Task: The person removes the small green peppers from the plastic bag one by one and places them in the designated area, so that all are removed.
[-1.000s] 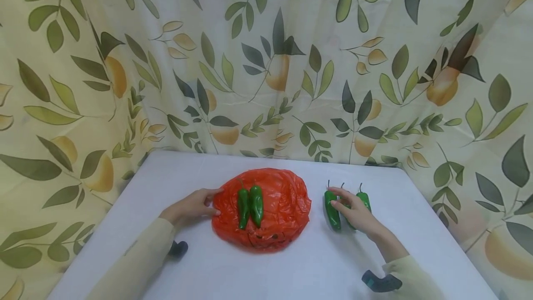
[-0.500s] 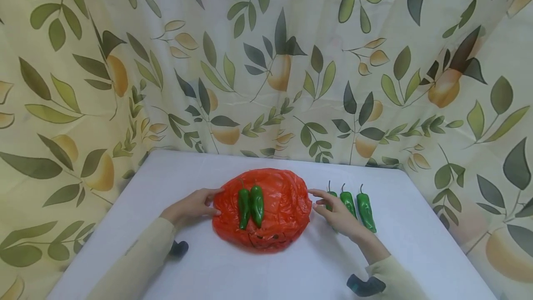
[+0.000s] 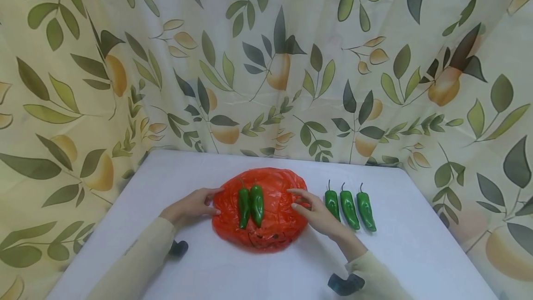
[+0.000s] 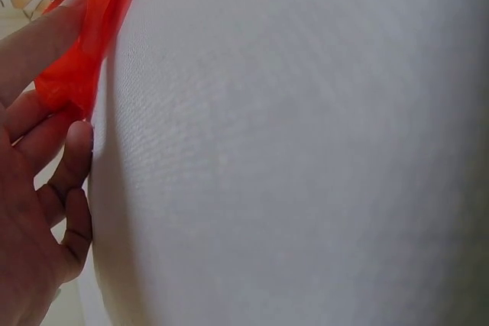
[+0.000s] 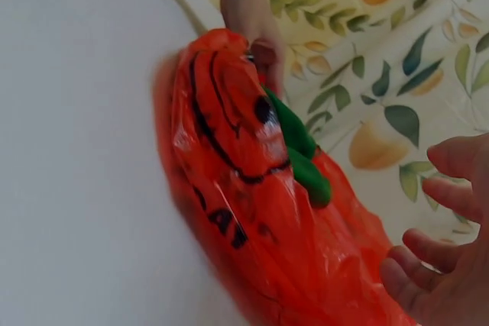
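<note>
In the head view a crinkled red plastic bag (image 3: 275, 198) with black drawn marks lies mid-table. Two green peppers (image 3: 257, 205) rest side by side on its top. My left hand (image 3: 193, 205) holds the bag's left edge; the left wrist view has the thumb (image 4: 46, 43) over the red plastic and fingers behind it. Above the bag's right side is my right hand (image 3: 318, 214), its fingers spread and loosely bent. Nothing is in that hand in the right wrist view, where its fingers (image 5: 435, 257) stand apart from the bag (image 5: 237, 158).
Three more green peppers (image 3: 349, 209) lie in a row on the white table (image 3: 399, 253), right of the bag. A leaf-and-fruit patterned curtain (image 3: 266, 119) hangs behind the table and along both sides.
My right hand has moved left, from over the row of peppers to above the bag's right side, leaving the three peppers uncovered. The left hand has stayed at the bag's edge.
</note>
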Demonstrator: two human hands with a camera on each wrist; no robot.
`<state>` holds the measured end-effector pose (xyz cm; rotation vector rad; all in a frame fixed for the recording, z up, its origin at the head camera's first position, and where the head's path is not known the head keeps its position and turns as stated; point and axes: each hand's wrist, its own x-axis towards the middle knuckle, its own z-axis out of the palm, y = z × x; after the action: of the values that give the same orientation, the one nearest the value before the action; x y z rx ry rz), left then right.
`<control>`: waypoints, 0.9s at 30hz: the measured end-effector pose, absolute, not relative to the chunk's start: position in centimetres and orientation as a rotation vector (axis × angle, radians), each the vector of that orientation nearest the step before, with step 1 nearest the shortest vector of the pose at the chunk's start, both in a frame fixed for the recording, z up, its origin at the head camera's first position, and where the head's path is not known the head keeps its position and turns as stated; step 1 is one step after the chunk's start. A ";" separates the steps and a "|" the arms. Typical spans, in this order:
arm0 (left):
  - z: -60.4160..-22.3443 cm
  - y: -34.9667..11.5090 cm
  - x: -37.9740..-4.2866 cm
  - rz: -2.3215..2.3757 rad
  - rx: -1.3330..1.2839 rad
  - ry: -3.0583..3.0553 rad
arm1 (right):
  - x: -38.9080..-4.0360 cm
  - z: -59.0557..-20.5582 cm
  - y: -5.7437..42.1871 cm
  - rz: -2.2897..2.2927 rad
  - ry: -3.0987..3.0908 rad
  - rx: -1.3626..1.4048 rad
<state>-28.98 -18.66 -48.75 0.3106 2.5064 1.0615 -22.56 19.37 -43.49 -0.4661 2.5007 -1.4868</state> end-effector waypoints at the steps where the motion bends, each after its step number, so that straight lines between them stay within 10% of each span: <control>1: -48.8 -18.7 -29.0 1.054 0.313 2.512 | -22.6 -43.5 19.1 -1.494 2.483 -0.472; 27: -48.8 -18.7 -29.3 1.000 0.356 2.550 | -23.9 -46.2 12.9 -1.430 2.369 -0.551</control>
<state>-29.28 -18.67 -48.82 0.3560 2.5503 1.0000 -23.91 12.91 -46.19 -0.5513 2.3687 -1.4296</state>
